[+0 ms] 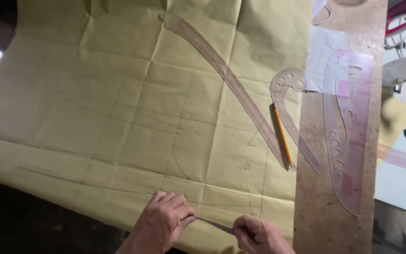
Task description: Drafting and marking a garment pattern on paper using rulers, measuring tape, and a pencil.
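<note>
Both hands' grips, left (163, 221) and right (254, 234), pinching a thin strip (214, 225) taut between them along paper's (118, 94) near edge.

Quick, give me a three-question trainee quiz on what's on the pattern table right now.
1. True or false: the pencil lies between two clear curved rulers.
2. What do the left hand and right hand hold between them?
A. scissors B. a thin strip C. a pencil
3. What does the wide clear ruler rest on?

Key:
1. True: long curved ruler on one side, hooked curve on the other.
2. B, the thin strip.
3. The brown board, not the yellow paper.
</note>
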